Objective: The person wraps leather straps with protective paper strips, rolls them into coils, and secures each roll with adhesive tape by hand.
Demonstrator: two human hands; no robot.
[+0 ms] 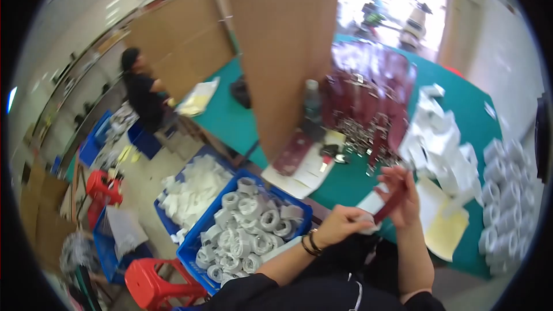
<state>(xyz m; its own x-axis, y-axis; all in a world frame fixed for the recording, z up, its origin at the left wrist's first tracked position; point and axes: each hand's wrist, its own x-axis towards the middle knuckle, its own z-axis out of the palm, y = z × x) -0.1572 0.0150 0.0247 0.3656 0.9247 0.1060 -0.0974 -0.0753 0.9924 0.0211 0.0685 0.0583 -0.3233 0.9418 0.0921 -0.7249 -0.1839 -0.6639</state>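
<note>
My left hand (344, 223), with dark bands at its wrist, pinches a white strip (370, 203) that looks like paper. Close beside it, my right hand (405, 197) has its fingers curled round a dark red strap (389, 207). Strap and strip lie against each other between the hands; how far one wraps the other I cannot tell. Beyond them, a heap of dark red straps (368, 89) with metal buckles (360, 135) covers part of the green table (341, 187). Crumpled white paper (432, 132) lies to the right of that heap.
A blue crate (190, 250) full of rolled white bundles (239, 236) stands at my left. More white rolls (507, 196) are stacked at the right edge. A cardboard partition (282, 40) and a bottle (312, 106) rise ahead. A red stool (155, 282) and a seated person (144, 92) are leftward.
</note>
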